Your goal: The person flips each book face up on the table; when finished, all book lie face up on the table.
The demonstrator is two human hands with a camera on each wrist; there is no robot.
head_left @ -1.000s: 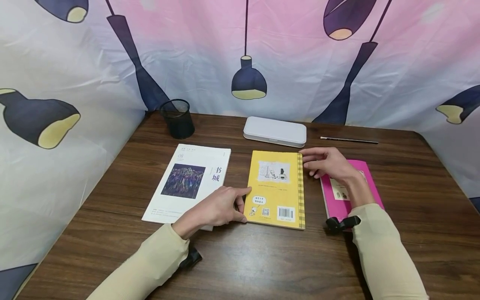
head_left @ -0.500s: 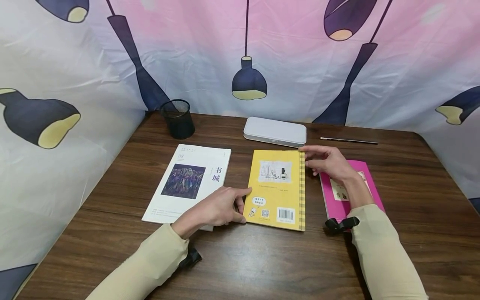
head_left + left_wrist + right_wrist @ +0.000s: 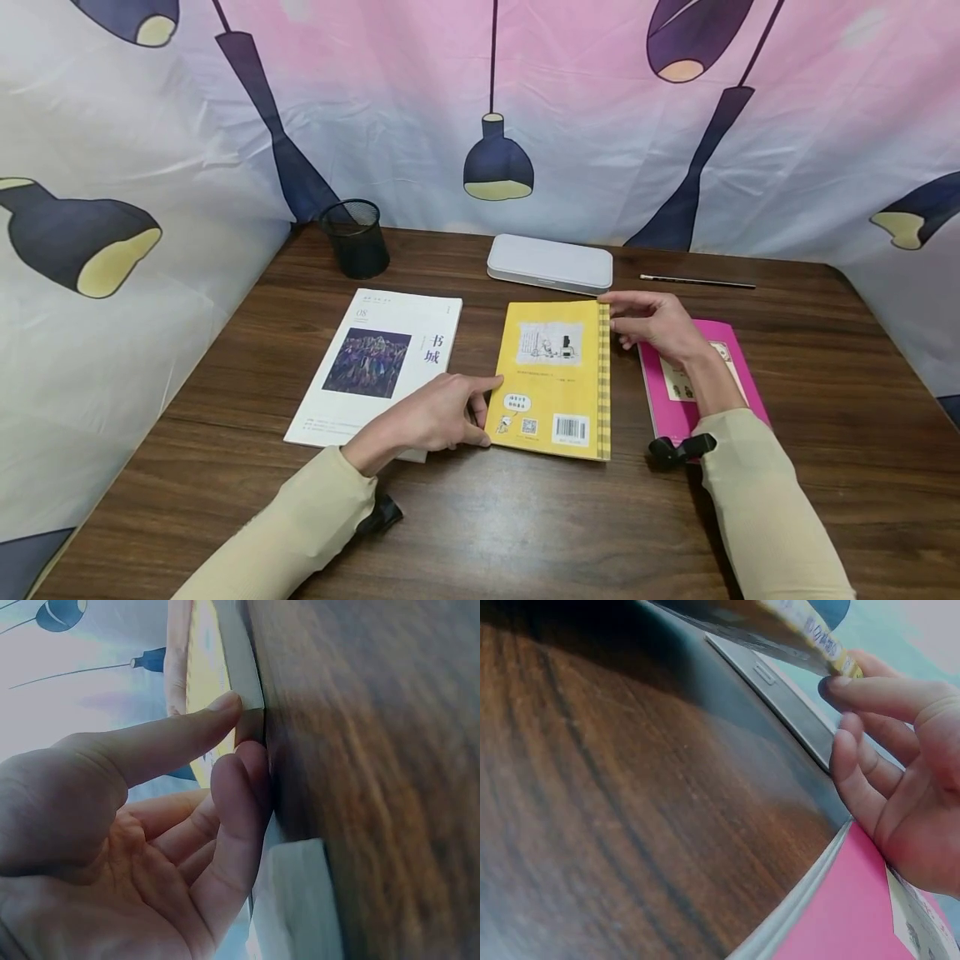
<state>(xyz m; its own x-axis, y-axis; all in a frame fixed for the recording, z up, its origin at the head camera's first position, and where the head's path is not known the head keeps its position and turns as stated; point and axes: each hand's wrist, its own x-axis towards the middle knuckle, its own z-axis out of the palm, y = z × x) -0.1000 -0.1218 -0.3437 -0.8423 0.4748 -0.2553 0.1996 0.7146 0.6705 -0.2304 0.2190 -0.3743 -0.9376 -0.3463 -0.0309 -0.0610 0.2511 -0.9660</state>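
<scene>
A yellow book (image 3: 558, 379) lies back cover up in the middle of the table in the head view, its spine side lifted off the wood. My right hand (image 3: 652, 325) pinches the top of the spine between thumb and fingers; the right wrist view shows the raised spine (image 3: 810, 630). At the lower left corner, my left hand (image 3: 441, 412) holds the book with its thumb at the corner and a finger along the left edge. In the left wrist view, the thumb (image 3: 217, 705) touches the page block (image 3: 244, 664).
To the left lies a white book (image 3: 367, 358), partly under my left hand. A pink book (image 3: 738, 358) sits below my right forearm. Behind are a black mesh pen holder (image 3: 360, 250), a white pencil case (image 3: 551, 260) and a pencil (image 3: 697, 281). Printed cloth (image 3: 405, 125) hangs behind the table.
Between a second and half a second ago, my right hand took hold of the book's spine and the right side rose. Since then, hardly any movement; my left hand stays at the lower left corner.
</scene>
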